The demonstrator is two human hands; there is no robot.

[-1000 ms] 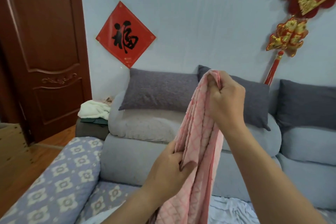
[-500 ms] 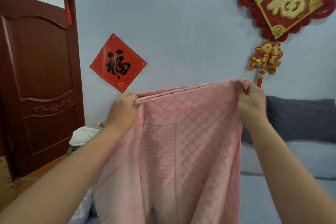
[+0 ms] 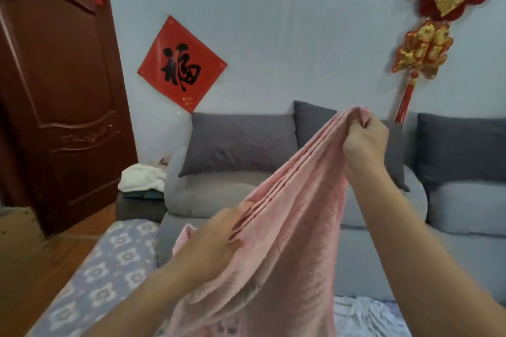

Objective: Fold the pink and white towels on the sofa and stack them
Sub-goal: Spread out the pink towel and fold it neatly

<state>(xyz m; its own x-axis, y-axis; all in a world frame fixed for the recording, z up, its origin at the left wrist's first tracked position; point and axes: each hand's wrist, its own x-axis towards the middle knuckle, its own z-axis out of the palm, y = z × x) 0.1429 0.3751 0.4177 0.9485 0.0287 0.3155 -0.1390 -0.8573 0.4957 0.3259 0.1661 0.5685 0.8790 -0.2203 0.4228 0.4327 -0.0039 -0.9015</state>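
Note:
The pink towel [image 3: 290, 230] hangs in the air in front of me, gathered into several layered folds. My right hand [image 3: 365, 142] pinches its top corner high up, level with the sofa's back cushions. Lower and to the left, my left hand [image 3: 219, 238] grips the layered edge. The towel's lower part drops out of the bottom of the view. A pale whitish cloth [image 3: 367, 314] lies crumpled on the sofa seat below the towel; I cannot tell if it is the white towel.
The grey sofa [image 3: 465, 216] with dark cushions [image 3: 241, 139] runs along the wall. A flower-patterned cushion [image 3: 109, 268] lies at the lower left. A white bundle [image 3: 142, 176] rests on a small dark stand by the brown door [image 3: 54, 90].
Half a second ago both hands held the towel spread wide at equal height. Now my left hand has dropped down and inward, and the towel is gathered along a slanted edge.

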